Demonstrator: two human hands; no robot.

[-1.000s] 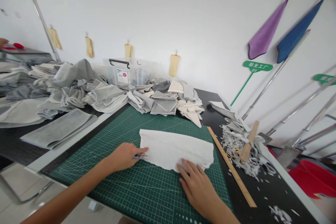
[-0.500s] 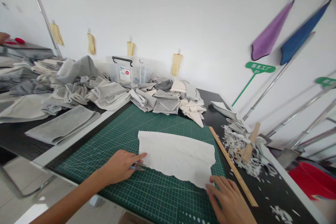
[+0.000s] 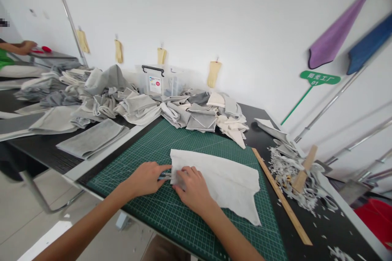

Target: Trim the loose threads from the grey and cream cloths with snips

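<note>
A white cloth piece (image 3: 226,175) with a wavy lower edge lies on the green cutting mat (image 3: 137,151). Beside its left edge, my left hand (image 3: 148,177) is closed on a small blue-handled tool (image 3: 163,176), probably scissors, with the metal part pointing at the cloth. My right hand (image 3: 192,185) rests on the cloth's left end, fingers bent, touching the left edge close to my left hand. Whether its fingertips pinch the fabric is hard to see.
Piles of grey and white cloths (image 3: 101,94) cover the left and back. A clear bin (image 3: 156,83) stands behind. On the right lie a wooden ruler (image 3: 281,195), a scrap heap (image 3: 294,179) and a wooden piece (image 3: 306,167). Another person's hands (image 3: 27,47) show far left.
My right hand has moved left from the cloth's lower right corner to its left end. My left hand has turned slightly beside the edge. The view has shifted left.
</note>
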